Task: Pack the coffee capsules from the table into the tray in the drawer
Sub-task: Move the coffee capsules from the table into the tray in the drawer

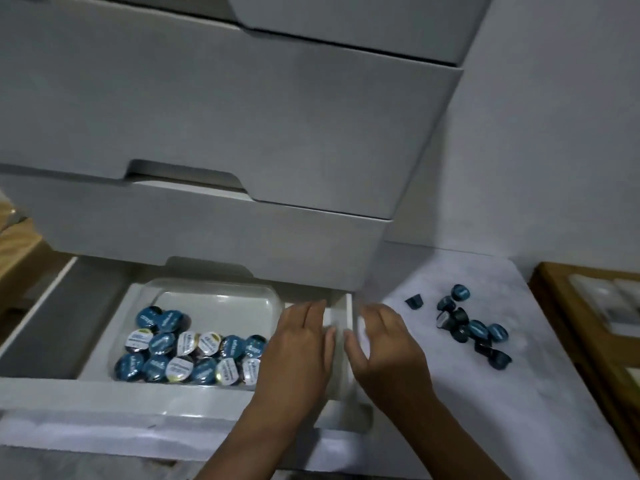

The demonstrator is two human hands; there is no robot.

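The loose capsules (467,327) lie heaped on the table (519,410) to my right, well apart from the tray (214,299) in the open drawer (104,393), already half filled. My left hand (298,355) and right hand (384,348) hang empty, fingers relaxed, either side of the drawer's right wall, probably between trips.

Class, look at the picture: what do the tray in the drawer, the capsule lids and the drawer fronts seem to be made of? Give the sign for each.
Tray: probably clear, glossy plastic; the white drawer shows through its walls and the rim glints.
Capsule lids: likely printed foil; flat round tops in teal or white, slightly shiny.
Drawer fronts: matt pale grey or white, smooth and even; perhaps painted board or plastic, the picture cannot settle which.
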